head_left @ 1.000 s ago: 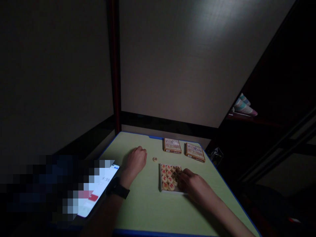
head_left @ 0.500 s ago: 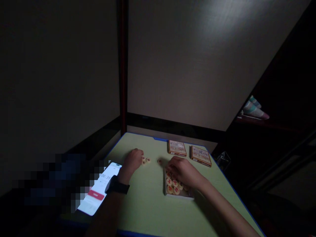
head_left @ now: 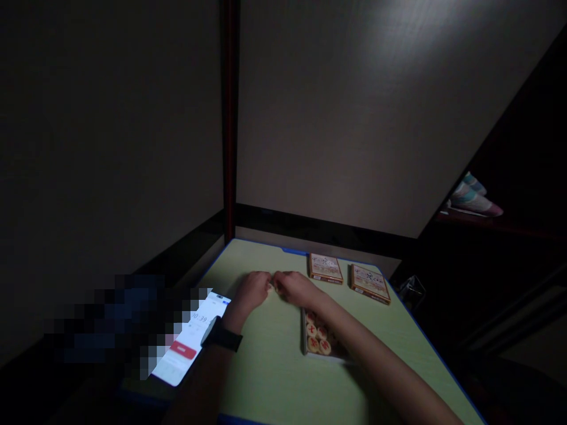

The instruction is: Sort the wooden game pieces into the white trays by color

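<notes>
Two curled hands, L hand (head_left: 253, 288) & R hand (head_left: 294, 286), almost touched, pale xiangqi pc(s) (head_left: 270, 291) equally nr each btwn fingertips (any grip: couldn't tell), w/ tray (head_left: 304, 333) of red-marked pcs (head_left: 312, 344) twd wearer, partly under R forearm (head_left: 372, 345).

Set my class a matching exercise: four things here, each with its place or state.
1. black wristwatch
2. flat white-screened phone
3. shallow tray of round, red-marked cream pieces
4. rightmost flat, orange-edged box

A. partly hidden by the right forearm
B. near the blue-edged green table's far right corner
C. on the left wrist
D. glowing, beside the left forearm

Pairs: 1-C, 2-D, 3-A, 4-B
</notes>
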### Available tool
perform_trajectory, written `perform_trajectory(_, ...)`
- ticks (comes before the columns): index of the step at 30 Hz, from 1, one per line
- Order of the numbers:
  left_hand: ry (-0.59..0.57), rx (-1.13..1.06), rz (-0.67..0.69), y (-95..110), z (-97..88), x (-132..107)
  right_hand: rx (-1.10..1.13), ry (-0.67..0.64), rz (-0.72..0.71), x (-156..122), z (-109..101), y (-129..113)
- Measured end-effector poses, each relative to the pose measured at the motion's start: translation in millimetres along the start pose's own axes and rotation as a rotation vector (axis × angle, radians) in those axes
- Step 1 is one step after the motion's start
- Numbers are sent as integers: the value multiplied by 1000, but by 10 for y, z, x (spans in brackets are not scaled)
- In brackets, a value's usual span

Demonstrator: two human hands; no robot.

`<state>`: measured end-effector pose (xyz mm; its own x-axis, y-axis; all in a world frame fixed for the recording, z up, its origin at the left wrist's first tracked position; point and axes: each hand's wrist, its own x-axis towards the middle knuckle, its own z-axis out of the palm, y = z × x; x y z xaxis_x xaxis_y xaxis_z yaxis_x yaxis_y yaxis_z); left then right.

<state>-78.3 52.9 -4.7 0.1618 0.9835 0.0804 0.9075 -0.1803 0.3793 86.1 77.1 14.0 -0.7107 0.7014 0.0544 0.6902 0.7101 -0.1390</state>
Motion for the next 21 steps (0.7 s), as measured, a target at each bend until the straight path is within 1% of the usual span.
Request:
perform_trajectory(3,3,48,-10,48,13,-11,1,30,19,-128,-74,33)
perform_trajectory(6,23,97,-10,99,61,-30,78,112,-8,-330,-176,94)
perform_trajectory(9,33,129,26,114,127,-39,201,213,-39,-634,-280,149)
perform_trajectory(11,30,143,56,109,158,-37,264,236,-21,-892,-343,156)
perform_trajectory(14,19,161,82,110,161,-31,349,190,23,-1314,-402,111)
perform_trajectory(17,31,147,98,139,137,-20,373,153,147,-1671,-382,33)
perform_trajectory(19,89,103,116,157,133,-3,361,126,210,-1822,-323,-16)
perform_trajectory(21,168,38,146,163,148,21,347,97,246,-1896,-250,-52)
